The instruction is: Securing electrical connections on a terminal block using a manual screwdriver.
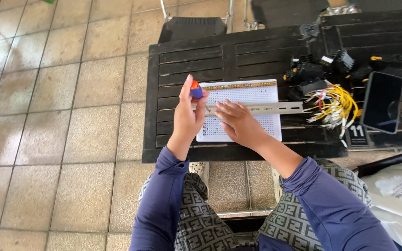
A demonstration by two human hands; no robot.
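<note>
presently, item by item. left hand (187,116): raised upright at the left end of the board, grip clenched on a screwdriver (196,90) with an orange and blue handle; its shaft points down and right toward the rail, though the tip is too thin to place exactly. right hand (239,123): grip released, fingers spread, palm pressing flat on a metal rail (275,108). metal rail: long axis runs left to right across a white perforated board (257,95), its left end just beside the screwdriver, so the left hand is the nearer to that end. white perforated board: lies flat on the dark slatted worktop (187,60). to the right, well apart: yellow wire bundle (333,104), black connectors (312,72), dark phone (382,102).
</note>
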